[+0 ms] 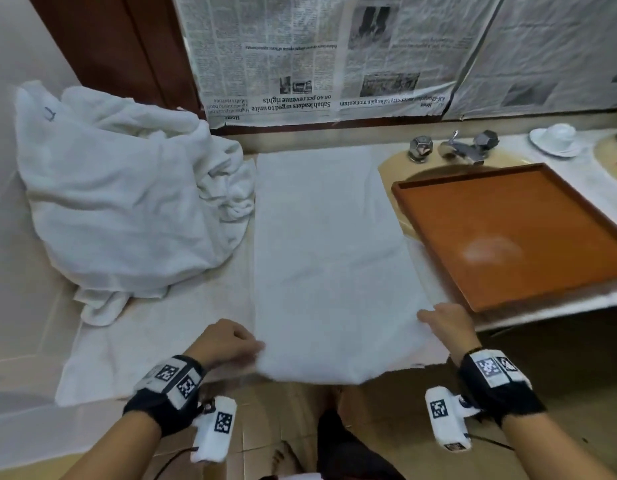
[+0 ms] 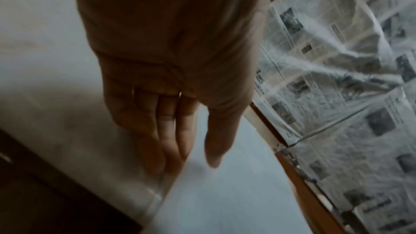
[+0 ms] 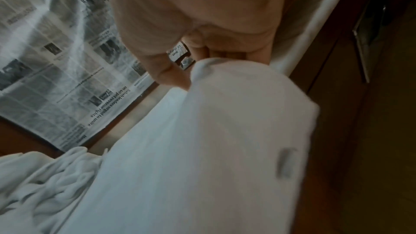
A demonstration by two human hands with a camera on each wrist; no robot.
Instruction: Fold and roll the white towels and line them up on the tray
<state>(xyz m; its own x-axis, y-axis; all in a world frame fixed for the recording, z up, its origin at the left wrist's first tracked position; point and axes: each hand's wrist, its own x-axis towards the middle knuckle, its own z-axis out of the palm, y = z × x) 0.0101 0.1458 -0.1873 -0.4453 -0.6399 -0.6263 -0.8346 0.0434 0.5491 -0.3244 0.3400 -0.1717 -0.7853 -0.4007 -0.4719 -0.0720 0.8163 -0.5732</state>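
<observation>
A white towel (image 1: pixel 327 258), folded into a long strip, lies lengthwise on the counter, and its near end hangs over the front edge. My left hand (image 1: pixel 244 344) is at the strip's near left edge; in the left wrist view its fingers (image 2: pixel 166 145) lie fairly straight beside the towel (image 2: pixel 225 193), with the thumb over it. My right hand (image 1: pixel 435 318) pinches the near right corner, and in the right wrist view the towel (image 3: pixel 225 131) is lifted over its curled fingers (image 3: pixel 216 54). The orange-brown tray (image 1: pixel 507 237) sits to the right with nothing in it.
A heap of unfolded white towels (image 1: pixel 120 202) fills the counter's left side. Behind the tray are a chrome tap (image 1: pixel 456 147) and a white cup on a saucer (image 1: pixel 556 138). Newspaper (image 1: pixel 300 57) covers the wall behind. The counter's front edge runs just under my hands.
</observation>
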